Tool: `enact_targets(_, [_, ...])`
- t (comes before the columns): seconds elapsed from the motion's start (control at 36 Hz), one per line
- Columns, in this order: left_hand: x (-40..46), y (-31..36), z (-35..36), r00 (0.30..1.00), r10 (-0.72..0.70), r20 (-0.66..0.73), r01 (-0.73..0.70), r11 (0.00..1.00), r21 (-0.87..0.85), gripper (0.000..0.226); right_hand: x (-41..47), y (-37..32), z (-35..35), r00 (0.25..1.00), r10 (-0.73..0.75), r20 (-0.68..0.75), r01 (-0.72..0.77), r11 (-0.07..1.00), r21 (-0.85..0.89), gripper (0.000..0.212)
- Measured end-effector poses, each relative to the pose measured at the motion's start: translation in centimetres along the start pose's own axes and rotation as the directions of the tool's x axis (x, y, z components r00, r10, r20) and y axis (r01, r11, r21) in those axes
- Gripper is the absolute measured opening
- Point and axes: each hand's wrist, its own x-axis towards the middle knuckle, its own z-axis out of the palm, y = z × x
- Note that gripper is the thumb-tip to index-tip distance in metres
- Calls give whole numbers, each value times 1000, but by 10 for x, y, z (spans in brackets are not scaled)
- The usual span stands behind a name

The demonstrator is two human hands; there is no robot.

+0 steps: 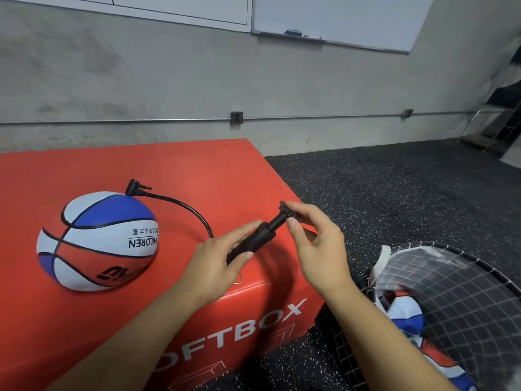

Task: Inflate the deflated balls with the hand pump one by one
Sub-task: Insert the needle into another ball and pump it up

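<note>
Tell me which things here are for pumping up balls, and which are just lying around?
For the job: hand pump, its hose, the ball on the red box, flat balls in the net bag.

Just there: whiteboard, eraser, wall pipe.

It looked like a gym. A red foam plyo box [197, 170] stood on speckled rubber flooring [394, 187]. A whiteboard [338, 18] hung on the concrete wall [141, 80].

grey concrete wall [169, 80], whiteboard [338, 15], conduit pipe [141, 120], dark speckled rubber floor [394, 187]
</note>
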Motion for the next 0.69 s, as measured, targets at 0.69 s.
enact_targets(0.69, [-5,3,0,1000,-18,-13,19,998,51,71,21,-14,-27,980,-47,-193,61,996,70,26])
